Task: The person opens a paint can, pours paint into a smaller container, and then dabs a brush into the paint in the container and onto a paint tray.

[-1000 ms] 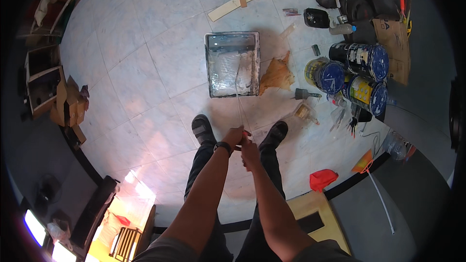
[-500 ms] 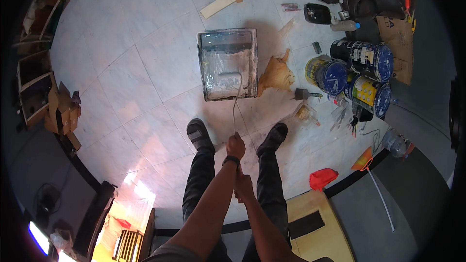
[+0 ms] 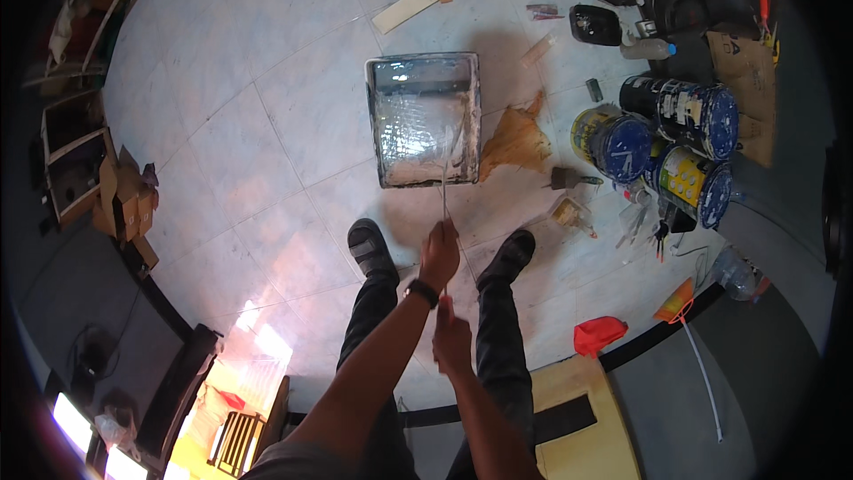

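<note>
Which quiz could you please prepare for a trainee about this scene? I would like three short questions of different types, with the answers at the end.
1. Fill in the missing word: The brush lies on the floor to the person's ____ of the tray.

2. Multiple choice: What colour is the handle in the right hand?
A. Blue
B. Red
C. Yellow

3. True or false: The left hand is nearer to the tray than the right hand.

Key:
1. right
2. B
3. True
</note>
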Motion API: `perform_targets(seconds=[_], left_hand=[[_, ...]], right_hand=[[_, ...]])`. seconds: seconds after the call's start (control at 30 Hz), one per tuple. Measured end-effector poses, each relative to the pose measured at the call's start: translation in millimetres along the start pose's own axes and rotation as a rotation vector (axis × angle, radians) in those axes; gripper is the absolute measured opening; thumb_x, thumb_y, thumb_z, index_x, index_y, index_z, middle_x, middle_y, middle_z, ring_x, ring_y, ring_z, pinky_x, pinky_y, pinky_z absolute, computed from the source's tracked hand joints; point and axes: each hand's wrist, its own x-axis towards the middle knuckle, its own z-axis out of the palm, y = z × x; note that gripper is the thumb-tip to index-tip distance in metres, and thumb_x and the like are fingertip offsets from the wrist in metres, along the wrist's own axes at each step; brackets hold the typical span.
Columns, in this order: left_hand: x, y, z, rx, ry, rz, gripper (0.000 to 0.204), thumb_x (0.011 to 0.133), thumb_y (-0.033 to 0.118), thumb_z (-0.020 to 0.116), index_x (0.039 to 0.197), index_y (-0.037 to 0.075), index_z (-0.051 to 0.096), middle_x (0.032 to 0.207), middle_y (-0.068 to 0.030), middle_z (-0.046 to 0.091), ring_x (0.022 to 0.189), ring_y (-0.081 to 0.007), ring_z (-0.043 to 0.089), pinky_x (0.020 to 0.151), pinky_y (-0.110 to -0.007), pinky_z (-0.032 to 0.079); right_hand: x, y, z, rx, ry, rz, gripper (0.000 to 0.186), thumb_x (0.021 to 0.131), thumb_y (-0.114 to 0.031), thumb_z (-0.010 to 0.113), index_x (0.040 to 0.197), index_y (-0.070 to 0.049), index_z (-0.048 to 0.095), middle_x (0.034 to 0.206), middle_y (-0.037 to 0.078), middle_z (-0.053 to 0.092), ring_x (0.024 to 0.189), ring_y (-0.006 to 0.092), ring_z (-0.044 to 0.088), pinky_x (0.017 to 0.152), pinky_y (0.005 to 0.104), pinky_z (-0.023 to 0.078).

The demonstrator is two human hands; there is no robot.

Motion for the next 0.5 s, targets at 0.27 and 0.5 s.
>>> perform_targets(seconds=[0.27,0.5], left_hand=[[-32,5,15,-0.347,-0.344,-0.817,0.040,0.107,0.027,0.046,0.090,-0.003,0.067,0.084,-0.0271,0.068,0.086,-0.0511,0.064,0.077,-0.055,0.050],[20,-16,48,-0.387,-0.322,-0.893,0.059,0.108,0.042,0.040,0.084,-0.005,0.068,0.090,-0.0338,0.068,0.094,-0.0556,0.063,0.082,-0.059,0.049]], right_hand=[[-23,47,-5,-0.068,-0.072,0.246,0.084,0.097,-0.077,0.041,0.060,-0.003,0.053,0.048,0.005,0.050,0.040,0.0199,0.056,0.037,0.0346,0.043],[42,28,7,-0.048,-0.152,0.274,0.088,0.096,-0.079,0.039,0.064,0.001,0.057,0.054,0.013,0.058,0.044,0.0249,0.061,0.041,0.0401,0.047]])
